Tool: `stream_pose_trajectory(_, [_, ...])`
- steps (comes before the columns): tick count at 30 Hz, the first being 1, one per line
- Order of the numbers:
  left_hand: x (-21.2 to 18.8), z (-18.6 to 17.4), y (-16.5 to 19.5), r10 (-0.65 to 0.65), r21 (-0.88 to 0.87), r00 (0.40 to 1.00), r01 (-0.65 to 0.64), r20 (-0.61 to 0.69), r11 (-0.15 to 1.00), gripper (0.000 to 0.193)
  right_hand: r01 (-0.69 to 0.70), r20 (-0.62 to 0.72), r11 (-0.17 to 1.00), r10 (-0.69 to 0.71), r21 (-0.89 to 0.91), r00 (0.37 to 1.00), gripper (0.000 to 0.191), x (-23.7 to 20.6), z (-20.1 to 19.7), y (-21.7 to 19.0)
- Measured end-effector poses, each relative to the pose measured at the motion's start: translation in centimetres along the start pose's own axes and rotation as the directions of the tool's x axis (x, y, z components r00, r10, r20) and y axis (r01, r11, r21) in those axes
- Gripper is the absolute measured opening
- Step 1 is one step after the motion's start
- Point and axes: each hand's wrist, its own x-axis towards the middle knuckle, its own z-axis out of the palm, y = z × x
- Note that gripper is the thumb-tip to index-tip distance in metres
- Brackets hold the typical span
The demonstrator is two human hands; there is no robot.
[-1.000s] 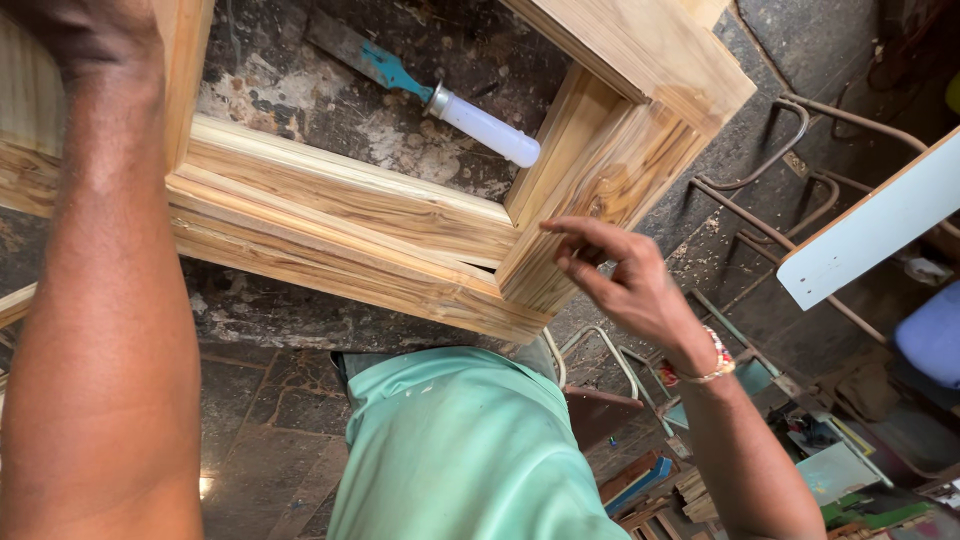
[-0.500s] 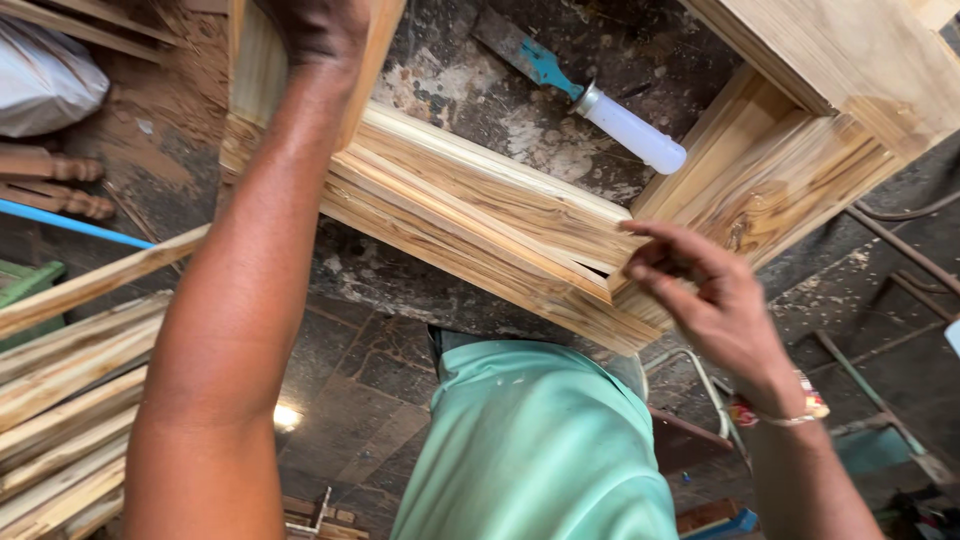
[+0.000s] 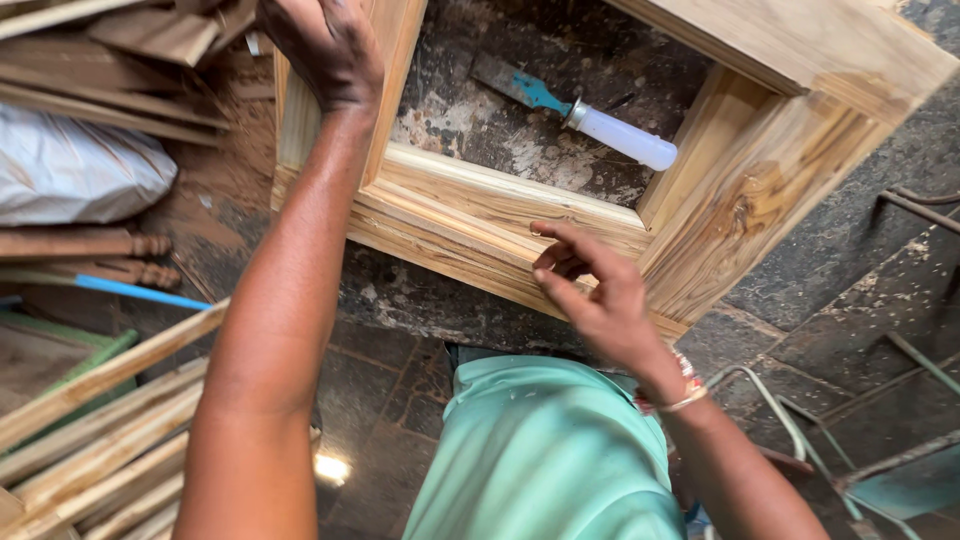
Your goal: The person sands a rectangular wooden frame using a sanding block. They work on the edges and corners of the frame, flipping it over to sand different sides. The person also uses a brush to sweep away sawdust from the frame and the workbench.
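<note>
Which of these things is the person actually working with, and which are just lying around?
In use:
- wooden frame
- left hand, gripping the frame's side rail
- right hand, fingers on the frame's lower rail

Lying about:
- chisel on the floor inside the frame
- white sack
- loose wooden strips
- blue rod

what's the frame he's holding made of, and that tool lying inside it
The frame looks like bare, unfinished wood: pale with brown grain streaks and no sheen. The left hand grips its side rail. The tool seems to have a dull metal blade, a teal painted section and a smooth white, probably plastic, handle.
</note>
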Motion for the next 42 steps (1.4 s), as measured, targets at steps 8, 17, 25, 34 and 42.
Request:
stream_pose_trajectory(8, [1.3,1.1,0.6,0.004,-0.091,1.0,-0.002,0.023,0.996,0.043,0.265,-0.175,0.807,-0.41,-0.528,0.895,0.067,-3.5,5.3,-0.4])
stream_pose_trajectory(17, [2.3,0.0,2.9,-0.033,-0.207,0.986,0.068,0.166,0.976,0.046,0.181,-0.535,0.944,-0.308,-0.277,0.787,0.064,-7.0,8.1,-0.6])
stream_pose_trajectory(25, [3.8,-2.2,2.8,0.101,0.039,0.994,-0.103,0.051,0.994,0.052,0.162,-0.285,0.574,0.13,0.803,0.95,0.081,-6.6,9.7,-2.0])
stream_pose_trajectory(34, [4.0,-1.1,2.2,-0.22,0.061,0.975,0.218,0.023,0.974,0.063,0.205,-0.183,0.29,-0.101,0.935,0.978,0.091,10.6,7.6,-5.6])
stream_pose_trajectory(42, [4.0,-1.3,2.4,-0.242,0.17,0.969,0.231,0.045,0.958,0.053,0.153,-0.154,0.119,-0.007,0.981,0.988,0.096,20.2,7.9,-6.3])
